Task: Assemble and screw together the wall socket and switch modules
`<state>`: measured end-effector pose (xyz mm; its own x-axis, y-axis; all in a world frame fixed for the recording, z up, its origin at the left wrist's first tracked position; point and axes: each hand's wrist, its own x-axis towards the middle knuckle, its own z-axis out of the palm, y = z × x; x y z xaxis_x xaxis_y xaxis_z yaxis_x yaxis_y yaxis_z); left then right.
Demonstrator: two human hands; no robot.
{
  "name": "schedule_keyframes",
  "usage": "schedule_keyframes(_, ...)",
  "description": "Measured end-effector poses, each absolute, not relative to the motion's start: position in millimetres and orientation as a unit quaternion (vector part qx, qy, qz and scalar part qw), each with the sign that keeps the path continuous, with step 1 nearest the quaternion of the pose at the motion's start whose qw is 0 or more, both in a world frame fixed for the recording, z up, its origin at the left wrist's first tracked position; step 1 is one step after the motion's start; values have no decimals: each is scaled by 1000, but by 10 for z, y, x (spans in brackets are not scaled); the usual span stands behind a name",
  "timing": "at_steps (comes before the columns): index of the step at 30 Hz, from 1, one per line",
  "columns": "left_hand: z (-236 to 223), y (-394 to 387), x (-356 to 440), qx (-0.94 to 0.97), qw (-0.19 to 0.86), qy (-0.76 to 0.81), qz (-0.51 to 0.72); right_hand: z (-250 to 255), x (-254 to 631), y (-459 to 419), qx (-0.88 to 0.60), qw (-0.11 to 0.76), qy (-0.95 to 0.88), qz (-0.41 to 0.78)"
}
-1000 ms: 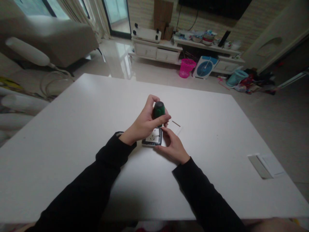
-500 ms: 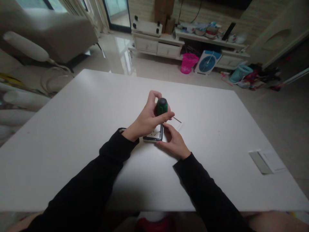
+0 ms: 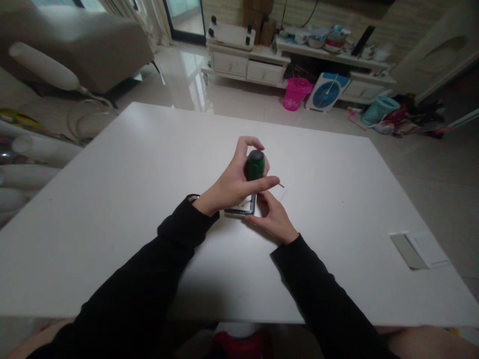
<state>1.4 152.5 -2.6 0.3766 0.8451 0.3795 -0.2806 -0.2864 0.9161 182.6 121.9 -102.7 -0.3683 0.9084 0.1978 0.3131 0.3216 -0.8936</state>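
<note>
White table (image 3: 93, 199), socket plate sat around the middle, well in from the corners. Green-handled tool (image 3: 256, 167) is gripped upright by the left hand (image 3: 229, 188); plate's right side is pinched by the right hand (image 3: 279, 222). Looks like the tool's being worked at the plate, so a steady hold seems called for; tip's hidden. Socket plate (image 3: 245, 206): white face, dark frame, slots, partly covered.

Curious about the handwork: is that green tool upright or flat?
Upright: the green tool, held in the left hand, has its dark cap facing up.
</note>
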Motion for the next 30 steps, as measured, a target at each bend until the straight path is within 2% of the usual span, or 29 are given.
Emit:
schedule_keyframes(3,-45,1548,-7,613,581,212,492,-1020,1825,1216,-422,372,-727,392)
schedule_keyframes(9,-7,1516,12,637,511,267,512,-1023,1828,1218,-428,372,-729,384)
schedule_keyframes(18,-17,1542,15,599,581,230,501,-1024,1826,1214,-429,370,-726,389)
schedule_keyframes(21,21,1520,25,623,560,249,486,-1030,1827,1221,-425,370,-730,388)
schedule_keyframes(26,-28,1527,26,623,515,256,530,-1053,1834,1224,-422,372,-729,391)
schedule_keyframes(30,-46,1552,-10,616,540,246,518,-1048,1828,1220,-429,371,-730,381)
